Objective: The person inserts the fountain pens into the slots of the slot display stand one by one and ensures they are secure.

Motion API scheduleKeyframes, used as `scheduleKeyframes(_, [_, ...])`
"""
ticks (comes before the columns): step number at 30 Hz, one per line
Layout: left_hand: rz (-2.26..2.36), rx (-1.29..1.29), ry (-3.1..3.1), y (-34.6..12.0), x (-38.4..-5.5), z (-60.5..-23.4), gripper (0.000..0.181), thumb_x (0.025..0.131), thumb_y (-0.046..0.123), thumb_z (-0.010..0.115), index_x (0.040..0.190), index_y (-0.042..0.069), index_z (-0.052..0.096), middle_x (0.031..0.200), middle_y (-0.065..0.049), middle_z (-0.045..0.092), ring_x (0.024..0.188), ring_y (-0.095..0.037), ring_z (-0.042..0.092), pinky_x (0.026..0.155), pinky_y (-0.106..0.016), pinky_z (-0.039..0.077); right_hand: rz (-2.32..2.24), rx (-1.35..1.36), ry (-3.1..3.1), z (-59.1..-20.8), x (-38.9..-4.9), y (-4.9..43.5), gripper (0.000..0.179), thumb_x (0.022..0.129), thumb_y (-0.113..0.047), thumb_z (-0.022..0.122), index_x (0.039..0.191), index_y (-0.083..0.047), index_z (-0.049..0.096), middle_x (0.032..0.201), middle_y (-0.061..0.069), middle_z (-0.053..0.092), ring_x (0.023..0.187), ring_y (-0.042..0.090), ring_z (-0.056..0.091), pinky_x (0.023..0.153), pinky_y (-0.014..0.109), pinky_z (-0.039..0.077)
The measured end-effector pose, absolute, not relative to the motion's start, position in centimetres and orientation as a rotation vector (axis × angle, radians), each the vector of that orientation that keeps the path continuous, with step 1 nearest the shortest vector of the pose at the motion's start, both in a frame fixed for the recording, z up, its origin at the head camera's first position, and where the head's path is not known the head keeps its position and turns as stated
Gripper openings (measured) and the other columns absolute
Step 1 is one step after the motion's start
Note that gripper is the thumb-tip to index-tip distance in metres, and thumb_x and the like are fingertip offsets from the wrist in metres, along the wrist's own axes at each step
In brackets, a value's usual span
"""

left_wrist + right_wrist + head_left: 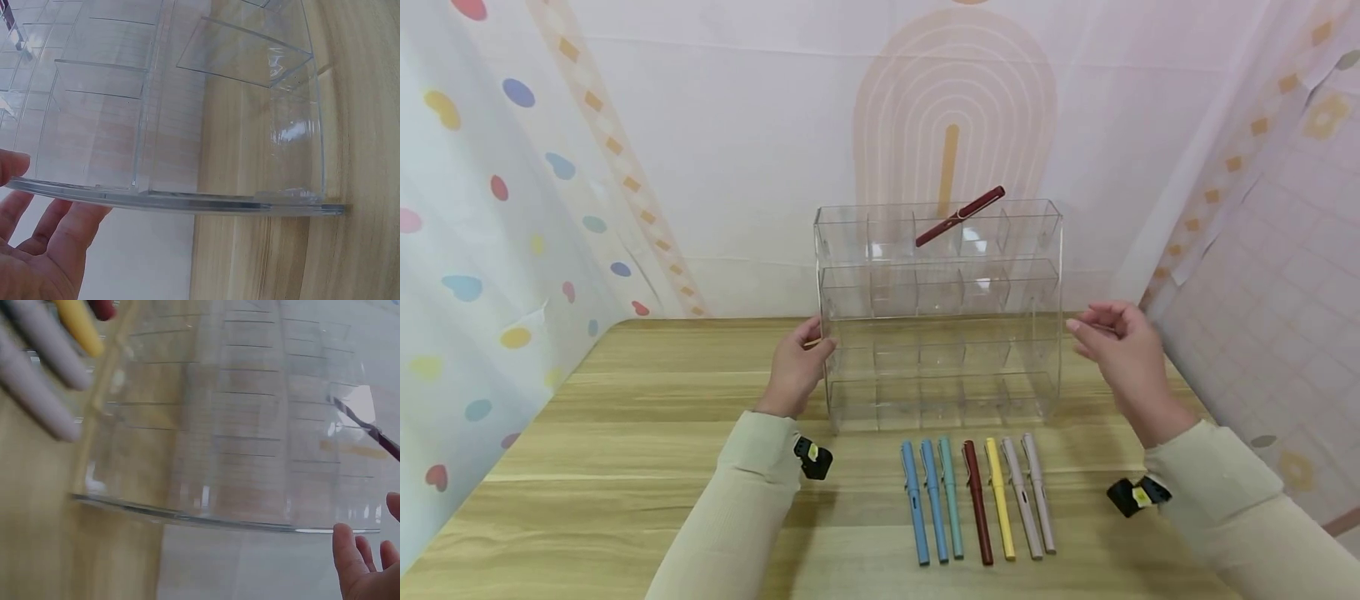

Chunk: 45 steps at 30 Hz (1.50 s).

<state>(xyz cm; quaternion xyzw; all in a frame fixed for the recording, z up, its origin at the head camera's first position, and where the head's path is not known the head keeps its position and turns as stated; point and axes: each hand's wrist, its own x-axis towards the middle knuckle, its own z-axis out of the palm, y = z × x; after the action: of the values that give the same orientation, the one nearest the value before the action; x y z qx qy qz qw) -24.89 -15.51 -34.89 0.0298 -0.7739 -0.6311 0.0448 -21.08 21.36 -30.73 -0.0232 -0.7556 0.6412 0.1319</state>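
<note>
While the left hand [797, 367] pinches the side panel of a clear plastic tiered rack [940, 316] between its thumb and fingers, the right hand [1123, 350] is just beside the opposite panel, its fingers loosely bent and the gap between thumb and fingertips narrow. The right hand holds nothing that shows; whether a fingertip touches the panel, I cannot tell. The rack is upright in the centre of the frame, its thin dividers making rows of see-through compartments. Across its top tier a slim dark red pen with a metal clip [960, 217] slants, its lower end near the middle of the tier and its upper end rising past the rim toward the upper right.

Below the rack, at the lower centre of the frame, seven capped pens lie side by side: a light blue pen [915, 502], a second light blue pen [935, 500], a blue-green pen [951, 498], a dark maroon pen [978, 502], a yellow pen [1001, 498] and two pale greyish-lilac pens [1023, 498]. They rest on a wood-grain table [662, 433]. A white printed curtain [737, 150] fills the upper part of the frame, and cream sleeves [730, 517] cover both forearms.
</note>
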Motion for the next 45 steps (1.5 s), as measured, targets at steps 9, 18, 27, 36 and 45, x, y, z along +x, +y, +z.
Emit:
scheduleKeyframes(9, [-1.898, 0.108, -2.394, -15.8, -24.8, -34.7, 0.052, 0.098, 0.008, 0.051, 0.149, 0.007, 0.037, 0.129, -0.019, 0.050, 0.096, -0.022, 0.050, 0.060, -0.019, 0.041, 1.692, -0.098, -2.557, -34.5, -18.9, 21.5, 0.051, 0.097, -0.025, 0.059, 0.133, 0.006, 0.040, 0.117, 0.012, 0.053, 0.087, -0.006, 0.054, 0.078, 0.022, 0.052])
scheduleKeyframes(18, [-1.903, 0.123, -2.393, -16.0, -25.0, -34.7, 0.052, 0.099, 0.008, 0.050, 0.149, 0.009, 0.037, 0.130, -0.019, 0.050, 0.101, -0.026, 0.050, 0.063, -0.020, 0.042, 1.656, -0.048, -2.734, -37.4, -18.0, 21.0, 0.044, 0.094, -0.015, 0.062, 0.126, 0.010, 0.045, 0.112, 0.017, 0.055, 0.091, 0.012, 0.057, 0.076, 0.033, 0.055])
scheduleKeyframes(27, [-1.912, 0.127, -2.401, -16.0, -24.8, -34.7, 0.052, 0.099, 0.008, 0.049, 0.149, 0.009, 0.036, 0.133, -0.020, 0.047, 0.107, -0.026, 0.050, 0.064, -0.019, 0.043, 1.600, -0.013, -2.881, -39.6, -17.7, 20.6, 0.045, 0.092, -0.010, 0.062, 0.127, 0.015, 0.046, 0.112, 0.026, 0.056, 0.098, 0.032, 0.059, 0.071, 0.038, 0.055])
scheduleKeyframes(36, [-1.908, 0.133, -2.404, -16.0, -24.8, -34.4, 0.052, 0.099, 0.008, 0.050, 0.149, 0.010, 0.037, 0.131, -0.019, 0.048, 0.097, -0.019, 0.048, 0.062, -0.019, 0.041, 1.566, -0.051, -2.987, -40.2, -17.8, 19.9, 0.055, 0.087, -0.010, 0.068, 0.130, 0.016, 0.046, 0.111, 0.025, 0.057, 0.093, 0.027, 0.059, 0.070, 0.037, 0.054])
scheduleKeyframes(45, [-1.899, 0.124, -2.399, -16.0, -24.7, -34.3, 0.050, 0.099, 0.009, 0.050, 0.148, 0.010, 0.039, 0.126, -0.015, 0.050, 0.099, -0.022, 0.050, 0.064, -0.021, 0.042, 1.544, -0.005, -3.044, -39.9, -17.8, 19.2, 0.052, 0.084, -0.007, 0.068, 0.126, 0.016, 0.048, 0.093, 0.014, 0.053, 0.077, 0.020, 0.055, 0.061, 0.034, 0.051])
